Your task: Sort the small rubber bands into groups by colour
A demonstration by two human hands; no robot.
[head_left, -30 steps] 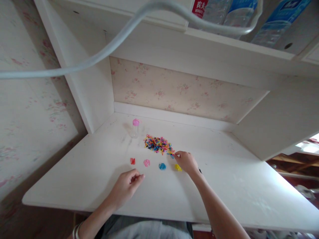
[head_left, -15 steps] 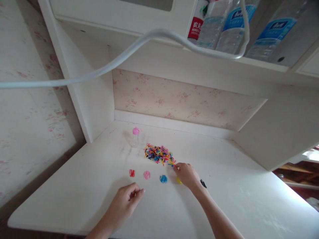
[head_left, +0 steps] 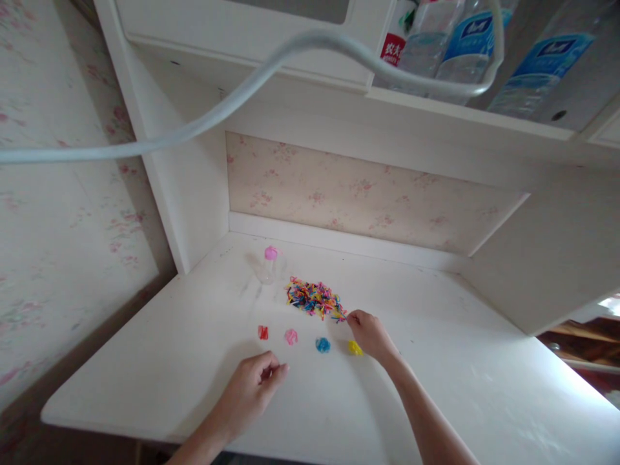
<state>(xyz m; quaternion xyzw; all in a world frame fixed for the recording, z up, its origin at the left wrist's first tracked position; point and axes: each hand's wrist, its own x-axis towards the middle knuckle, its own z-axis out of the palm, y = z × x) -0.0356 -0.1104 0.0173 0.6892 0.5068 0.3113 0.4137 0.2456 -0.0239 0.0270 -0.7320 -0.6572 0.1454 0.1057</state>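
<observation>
A mixed heap of small coloured rubber bands (head_left: 312,297) lies in the middle of the white desk. At its right edge my right hand (head_left: 371,332) is closed in a pinch; whatever its fingertips hold is too small to make out. Beside that hand is a small yellow pile (head_left: 355,348). To the left, in a row, are a blue pile (head_left: 323,345), a pink pile (head_left: 291,336) and a red pile (head_left: 263,332) of bands. My left hand (head_left: 252,387) rests in front of the red and pink piles, fingers curled closed, with nothing visible in them.
A small clear bottle with a pink cap (head_left: 270,253) stands behind the heap, to the left. A thick white cable (head_left: 232,103) crosses the upper view. Plastic bottles (head_left: 472,45) sit in the shelf overhead. The desk's front edge (head_left: 111,433) is near my left arm.
The view has shifted slightly, moving the scene rightward. My right hand stays at the heap's right edge, uncovering more of the yellow pile; the black pile is now hidden by my right arm.
</observation>
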